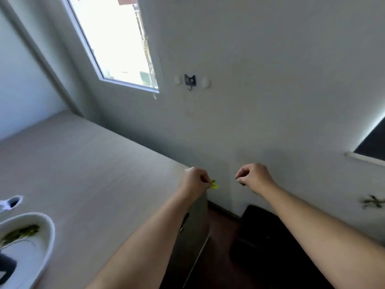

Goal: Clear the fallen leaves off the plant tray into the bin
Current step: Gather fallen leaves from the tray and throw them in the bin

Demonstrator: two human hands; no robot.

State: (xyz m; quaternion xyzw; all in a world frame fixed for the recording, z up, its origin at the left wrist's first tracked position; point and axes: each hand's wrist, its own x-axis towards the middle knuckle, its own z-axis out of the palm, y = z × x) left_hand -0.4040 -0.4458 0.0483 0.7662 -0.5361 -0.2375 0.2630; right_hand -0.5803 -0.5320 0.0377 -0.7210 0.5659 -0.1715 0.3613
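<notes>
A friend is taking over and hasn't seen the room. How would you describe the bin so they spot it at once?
Go to the table's right end. The bin stands on the floor just past it, against the wall, below the right hand. It is the only black box there.

There are no words, numbers or signs to read here, not on the white tray [51,232], the desk [93,174] or the wall [270,80].
</notes>
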